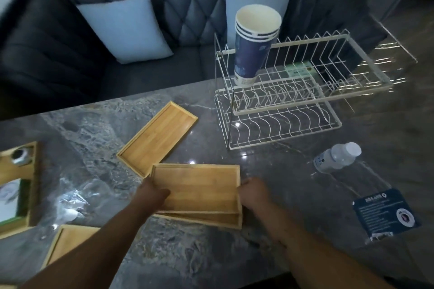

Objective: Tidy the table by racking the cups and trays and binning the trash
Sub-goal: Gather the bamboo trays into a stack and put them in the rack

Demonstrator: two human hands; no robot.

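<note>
Near the counter's front edge, the shallow rectangular bamboo tray [197,187] lies long axis left-to-right atop another tray. The left hand [153,195] grips its left end, the right hand [252,192] its right. The white wire dish rack [281,110] stands beyond, toward the far right corner.

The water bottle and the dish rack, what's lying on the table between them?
Nothing: in the head view only bare marble table shows between the water bottle and the dish rack.
</note>
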